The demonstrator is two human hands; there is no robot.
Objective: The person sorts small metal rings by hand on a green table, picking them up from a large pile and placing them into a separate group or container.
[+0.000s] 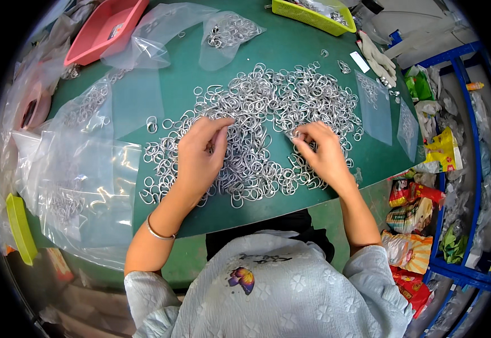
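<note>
A broad heap of silvery metal rings [251, 163] is spread over the green tabletop. Over the left part of the heap is my left hand [199, 151], thumb and index finger drawn close together; whatever lies between their tips is too small to make out. My right hand [323, 153] hovers at the right part of the heap, its thumb and fingertips pinched on a small metal ring [297, 134]. Loose rings lie around and beneath both hands.
Clear plastic bags [88, 197] cover the left side, some holding rings. Another bag of rings [231, 31] lies at the back, near a pink tray [102, 34] and a yellow-green basket [313, 18]. Small bags [374, 107] and a glove [378, 59] lie right, beside blue shelving [465, 270].
</note>
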